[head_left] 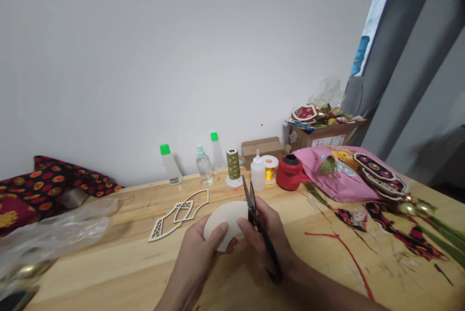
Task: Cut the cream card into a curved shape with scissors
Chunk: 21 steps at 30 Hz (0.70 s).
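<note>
My left hand (pixel 199 248) grips a pale, curved-edged piece of card (pixel 227 219) by its left side, thumb on top. My right hand (pixel 271 233) is closed around black-handled scissors (pixel 259 224), whose blades point up and away from me. The right thumb also presses on the card's right edge, so both hands touch it. The blades stand beside the card's right end; whether they touch it I cannot tell. Just beyond my left hand, two thin wooden fan-shaped frames (pixel 164 225) with lattice corners lie overlapping on the wooden table (pixel 109 272).
Along the wall stand green-capped bottles (pixel 170 168), a clear bottle (pixel 204 168), an olive thread spool (pixel 233 164), a white squeeze bottle (pixel 257 175) and red thread (pixel 288 175). At right lie a pink bag (pixel 327 185) and fabric scraps (pixel 403 233); at left, plastic wrap (pixel 72 228).
</note>
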Each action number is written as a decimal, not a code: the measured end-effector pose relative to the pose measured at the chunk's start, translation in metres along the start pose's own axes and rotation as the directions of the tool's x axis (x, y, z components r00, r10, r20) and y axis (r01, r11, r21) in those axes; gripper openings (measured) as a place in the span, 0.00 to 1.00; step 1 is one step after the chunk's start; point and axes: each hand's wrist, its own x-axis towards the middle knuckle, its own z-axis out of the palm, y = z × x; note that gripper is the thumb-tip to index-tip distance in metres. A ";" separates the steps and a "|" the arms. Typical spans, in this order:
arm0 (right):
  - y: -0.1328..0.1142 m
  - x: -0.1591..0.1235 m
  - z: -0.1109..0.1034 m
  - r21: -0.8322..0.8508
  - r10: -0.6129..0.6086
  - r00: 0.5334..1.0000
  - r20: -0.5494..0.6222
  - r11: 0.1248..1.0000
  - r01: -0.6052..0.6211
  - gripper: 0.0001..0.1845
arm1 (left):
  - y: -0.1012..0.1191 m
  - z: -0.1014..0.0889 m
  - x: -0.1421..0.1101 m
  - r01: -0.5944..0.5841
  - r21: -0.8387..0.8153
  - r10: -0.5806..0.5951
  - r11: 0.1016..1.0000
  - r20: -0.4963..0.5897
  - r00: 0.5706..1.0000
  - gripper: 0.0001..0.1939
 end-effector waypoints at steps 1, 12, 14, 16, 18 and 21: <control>0.001 0.000 0.000 0.000 -0.006 1.000 0.007 1.000 0.006 0.08 | -0.001 -0.001 0.001 -0.010 -0.020 0.010 1.000 0.001 1.000 0.10; -0.002 0.003 0.000 0.102 0.064 0.998 -0.028 0.993 -0.061 0.09 | -0.002 -0.006 0.001 0.026 -0.086 -0.020 0.996 0.072 0.997 0.19; -0.002 0.003 0.000 0.109 0.055 0.998 -0.043 0.993 -0.050 0.09 | 0.000 -0.006 0.001 0.046 -0.116 -0.039 0.992 0.060 0.997 0.19; -0.002 0.003 0.000 0.109 0.044 0.998 -0.036 0.993 -0.040 0.09 | 0.001 -0.004 0.002 0.058 -0.126 -0.054 0.990 0.035 0.998 0.19; -0.002 0.003 0.000 0.103 0.026 0.999 -0.019 0.994 -0.024 0.10 | 0.001 -0.003 0.002 0.063 -0.133 -0.062 0.989 0.011 0.998 0.19; -0.002 0.002 0.001 0.070 -0.001 1.000 -0.003 0.998 0.002 0.10 | -0.001 0.000 0.001 0.057 -0.165 -0.061 0.985 -0.021 0.998 0.18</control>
